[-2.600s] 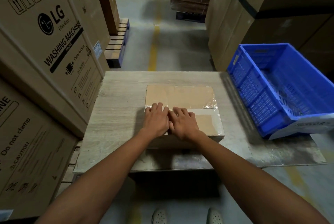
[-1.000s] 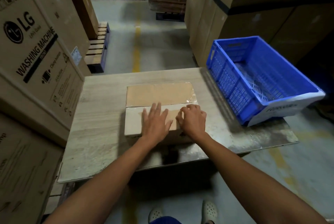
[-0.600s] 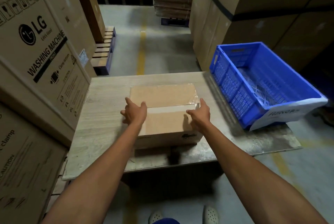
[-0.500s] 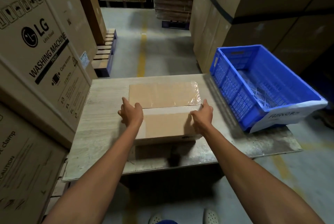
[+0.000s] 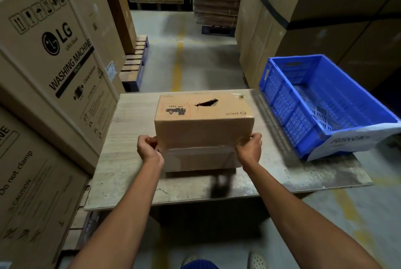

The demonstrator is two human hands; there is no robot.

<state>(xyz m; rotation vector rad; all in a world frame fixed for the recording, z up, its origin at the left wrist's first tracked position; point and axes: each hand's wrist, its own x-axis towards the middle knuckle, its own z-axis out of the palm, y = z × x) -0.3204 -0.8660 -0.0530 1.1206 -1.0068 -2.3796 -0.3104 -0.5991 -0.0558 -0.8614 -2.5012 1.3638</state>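
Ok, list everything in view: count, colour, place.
cardboard box: one, brown, tilted above the table's middle, taped face toward the person
table: one, pale wood-grain, centre
crate: one, blue, on the table's right end
washing machine cartons: two, brown, stacked at left
big cartons: several, brown, right, behind the crate
pallet: one, wood on blue, floor at far left
floor line: one, yellow, aisle beyond the table
shoes: two, pale, bottom edge
left hand: one, grips the box's left edge
right hand: one, grips the box's right edge

From here, the cardboard box [image 5: 204, 121] hides some fingers of the left grip [image 5: 149, 149] and the right grip [image 5: 249, 148]. The blue crate [image 5: 303, 103] runs off the right edge, and the lettering on its white label [image 5: 351, 138] is blurred.
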